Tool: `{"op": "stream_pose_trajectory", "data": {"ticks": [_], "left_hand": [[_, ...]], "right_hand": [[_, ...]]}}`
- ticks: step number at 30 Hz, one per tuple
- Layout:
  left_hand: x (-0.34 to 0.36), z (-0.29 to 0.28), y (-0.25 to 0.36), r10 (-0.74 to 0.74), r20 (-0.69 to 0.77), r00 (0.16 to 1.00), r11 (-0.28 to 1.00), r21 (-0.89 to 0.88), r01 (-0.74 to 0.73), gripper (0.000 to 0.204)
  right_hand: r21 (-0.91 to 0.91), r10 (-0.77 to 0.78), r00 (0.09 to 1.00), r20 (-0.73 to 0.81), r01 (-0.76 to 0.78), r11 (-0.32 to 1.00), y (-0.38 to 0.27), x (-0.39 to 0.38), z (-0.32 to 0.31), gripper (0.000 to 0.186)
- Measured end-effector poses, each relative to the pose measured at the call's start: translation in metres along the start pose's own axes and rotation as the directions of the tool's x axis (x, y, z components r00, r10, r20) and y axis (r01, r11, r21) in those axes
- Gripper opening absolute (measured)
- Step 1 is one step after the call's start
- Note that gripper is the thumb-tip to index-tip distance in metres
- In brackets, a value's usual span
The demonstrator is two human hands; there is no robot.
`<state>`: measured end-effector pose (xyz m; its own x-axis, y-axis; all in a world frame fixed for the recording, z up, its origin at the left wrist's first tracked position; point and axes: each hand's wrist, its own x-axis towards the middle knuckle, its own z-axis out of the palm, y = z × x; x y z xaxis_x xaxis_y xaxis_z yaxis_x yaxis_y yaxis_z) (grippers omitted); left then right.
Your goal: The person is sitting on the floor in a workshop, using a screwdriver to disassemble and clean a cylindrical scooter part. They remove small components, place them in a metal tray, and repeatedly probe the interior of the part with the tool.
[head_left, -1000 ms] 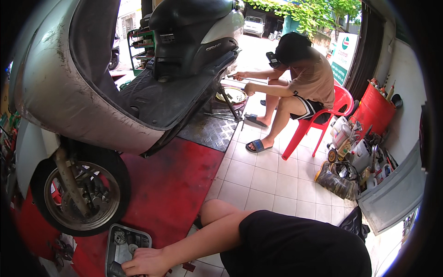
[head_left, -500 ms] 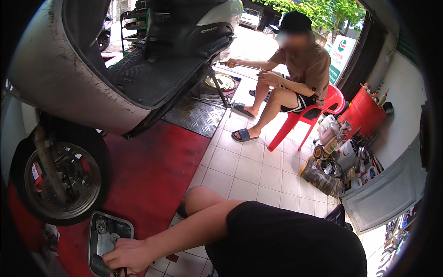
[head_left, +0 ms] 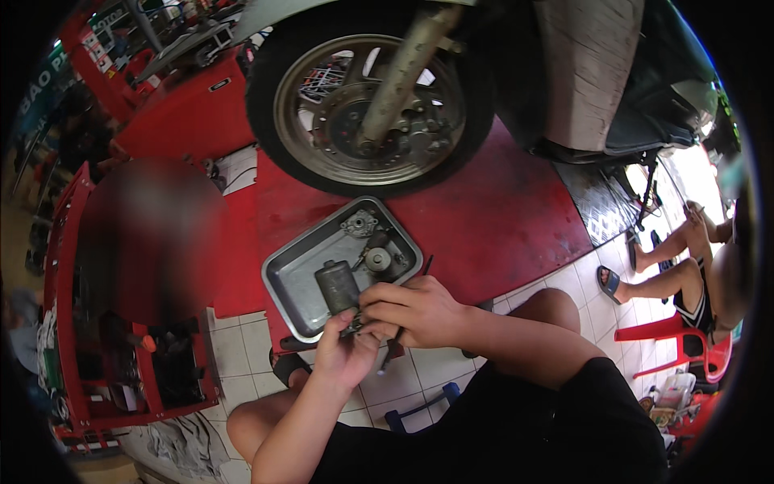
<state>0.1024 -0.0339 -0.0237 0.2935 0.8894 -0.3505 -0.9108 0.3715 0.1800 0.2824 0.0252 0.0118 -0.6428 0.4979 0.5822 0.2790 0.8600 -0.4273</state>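
Note:
A grey metal cylinder that looks like a starter motor [head_left: 337, 286] is tilted over the near side of a metal tray [head_left: 278, 294]. My left hand [head_left: 348, 355] is closed on its near end, thumb along the side. My right hand [head_left: 419, 310] bends over the same end, its fingertips meeting those of the left. A thin dark rod-shaped tool [head_left: 392, 352] passes through my right hand, sticking out above and below; its exact kind is unclear. In the tray lie a round metal housing [head_left: 359, 223] and a pale ring-shaped part [head_left: 377, 259].
The tray rests on a red platform [head_left: 500, 234] beneath a scooter's front wheel [head_left: 371, 113]. A red tool cart [head_left: 76, 298] stands at left. Blue tubing [head_left: 423, 406] shows below my hands on the tiled floor. At right another person sits on a red chair [head_left: 657, 328].
The view has swung left toward the wheel and tray. My right hand was over the tray's near end; now both hands are together at the starter motor, with the thin tool showing.

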Motion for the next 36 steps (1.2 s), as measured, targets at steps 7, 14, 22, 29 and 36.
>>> {"op": "stream_pose_trajectory", "data": {"ticks": [7,14,22,29,36], "left_hand": [[-0.001,-0.002,0.002,-0.018,-0.009,1.0,1.0,0.023,0.018,0.04],[-0.001,-0.005,-0.003,0.049,0.0,0.999,0.988,0.145,-0.048,0.047],[0.002,0.009,0.004,0.055,0.04,0.998,0.997,-0.052,-0.053,0.035],[0.006,0.012,0.015,0.12,-0.021,0.992,0.984,-0.132,-0.122,0.039],[0.007,0.017,0.023,0.159,-0.065,0.985,0.973,-0.156,-0.168,0.037]], "right_hand": [[0.025,0.026,0.999,-0.036,-0.025,0.999,0.003,0.001,0.004,0.025],[0.077,0.038,0.998,-0.041,-0.035,0.996,-0.004,-0.003,0.002,0.024],[0.487,0.343,0.934,0.101,-0.347,0.802,0.008,0.012,-0.044,0.014],[0.233,0.475,0.788,0.393,-0.584,0.777,0.033,0.004,-0.064,0.018],[0.421,0.424,0.783,0.456,-0.609,0.672,0.03,-0.003,-0.056,0.017]]}}
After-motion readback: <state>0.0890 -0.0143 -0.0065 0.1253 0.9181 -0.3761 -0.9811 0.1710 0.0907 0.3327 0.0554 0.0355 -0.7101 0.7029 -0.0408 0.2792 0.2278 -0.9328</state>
